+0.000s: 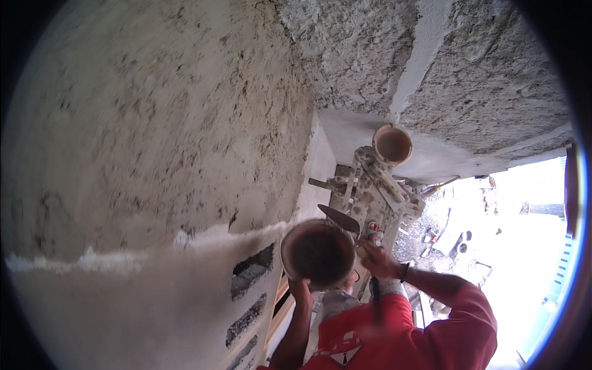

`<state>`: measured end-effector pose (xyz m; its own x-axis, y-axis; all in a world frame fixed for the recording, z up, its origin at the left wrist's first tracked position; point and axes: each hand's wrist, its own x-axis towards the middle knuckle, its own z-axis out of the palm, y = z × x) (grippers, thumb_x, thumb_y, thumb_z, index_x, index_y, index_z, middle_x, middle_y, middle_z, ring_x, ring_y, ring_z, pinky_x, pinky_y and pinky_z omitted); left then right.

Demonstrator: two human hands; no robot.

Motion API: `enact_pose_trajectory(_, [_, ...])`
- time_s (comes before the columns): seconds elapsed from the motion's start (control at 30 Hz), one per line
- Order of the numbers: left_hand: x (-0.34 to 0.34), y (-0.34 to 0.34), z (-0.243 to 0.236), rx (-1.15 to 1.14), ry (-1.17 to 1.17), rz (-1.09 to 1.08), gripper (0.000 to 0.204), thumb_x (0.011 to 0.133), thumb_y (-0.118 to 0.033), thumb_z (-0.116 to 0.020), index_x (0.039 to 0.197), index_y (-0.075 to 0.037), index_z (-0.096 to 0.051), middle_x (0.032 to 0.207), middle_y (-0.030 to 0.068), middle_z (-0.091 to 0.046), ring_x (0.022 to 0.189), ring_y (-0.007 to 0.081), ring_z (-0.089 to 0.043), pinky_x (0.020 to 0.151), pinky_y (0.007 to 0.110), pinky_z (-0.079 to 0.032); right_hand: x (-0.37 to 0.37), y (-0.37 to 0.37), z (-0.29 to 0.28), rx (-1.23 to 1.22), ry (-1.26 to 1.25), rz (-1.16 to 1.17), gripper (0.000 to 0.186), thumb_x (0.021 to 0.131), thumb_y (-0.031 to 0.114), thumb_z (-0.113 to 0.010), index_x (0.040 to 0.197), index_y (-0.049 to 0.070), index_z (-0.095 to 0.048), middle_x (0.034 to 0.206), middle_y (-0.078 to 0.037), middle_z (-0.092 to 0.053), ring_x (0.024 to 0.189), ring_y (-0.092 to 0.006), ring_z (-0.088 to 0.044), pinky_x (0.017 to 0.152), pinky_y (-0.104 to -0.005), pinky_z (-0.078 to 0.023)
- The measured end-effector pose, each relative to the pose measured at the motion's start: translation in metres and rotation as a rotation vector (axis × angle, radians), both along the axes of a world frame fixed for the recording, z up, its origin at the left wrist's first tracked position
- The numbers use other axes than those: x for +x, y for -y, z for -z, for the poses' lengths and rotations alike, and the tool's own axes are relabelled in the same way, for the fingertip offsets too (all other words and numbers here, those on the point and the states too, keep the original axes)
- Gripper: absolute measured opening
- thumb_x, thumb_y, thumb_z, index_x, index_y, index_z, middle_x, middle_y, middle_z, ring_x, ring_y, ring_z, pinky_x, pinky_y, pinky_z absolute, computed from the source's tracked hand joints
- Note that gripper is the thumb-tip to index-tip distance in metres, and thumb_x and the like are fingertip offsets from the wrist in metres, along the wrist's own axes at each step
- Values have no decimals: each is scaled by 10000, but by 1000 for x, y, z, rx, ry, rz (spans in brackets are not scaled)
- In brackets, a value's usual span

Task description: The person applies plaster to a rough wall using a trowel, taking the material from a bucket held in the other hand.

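Note:
My left hand [300, 291] grips the lower rim of a round, bucket-like bowl [288, 242], tilted so that its dark inside faces up. What lies in its shadowed bottom is hard to make out. My right hand [377, 259] is closed around the handle of a pointing trowel [340, 218]. The trowel's leaf-shaped blade points left, just over the bowl's upper right rim; whether they touch I cannot tell. Beyond my hands, a second round bowl [393, 145] with a reddish-brown inside stands at the far end of the boards.
Rough plaster covers the wall on the left [185, 123], with a smoother band and openings in hollow blocks [251, 270] low down. Another rough wall [487, 80] rises ahead. Mortar-splashed boards [370, 185] lie below. Bright ground with scattered debris [450, 240] spreads at right.

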<state>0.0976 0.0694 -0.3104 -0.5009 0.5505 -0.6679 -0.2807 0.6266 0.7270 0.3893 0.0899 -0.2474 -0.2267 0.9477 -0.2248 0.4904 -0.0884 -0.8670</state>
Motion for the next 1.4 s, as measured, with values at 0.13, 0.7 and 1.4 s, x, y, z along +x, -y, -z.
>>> enact_pose_trajectory(0.13, [16, -28, -19, 196, 30, 71, 616, 635, 80, -534, 1245, -8, -531, 1154, 75, -587, 1011, 198, -566, 910, 306, -430, 35, -16, -60, -64, 252, -517, 395, 880, 204, -540, 1253, 87, -485, 786, -186, -649, 739, -400, -659, 682, -488, -539])
enact_pose_trajectory(0.7, [21, -76, -143, 531, 111, 283, 488, 635, 102, -485, 1108, 9, -563, 983, 52, -587, 849, 152, -552, 767, 262, -443, -45, -28, -133, 269, 867, -583, 447, 818, 169, -568, 1230, 3, -523, 937, -178, -651, 862, -322, -680, 673, -419, -564])
enact_pose_trajectory(1.4, [13, -86, -172, 656, -12, 419, 480, 645, 96, -468, 1110, 23, -560, 986, 76, -591, 866, 176, -560, 782, 271, -457, -69, -31, -153, 561, 858, -569, 317, 744, 143, -636, 1020, -12, -622, 730, -136, -660, 655, -313, -670, 594, -411, -557])
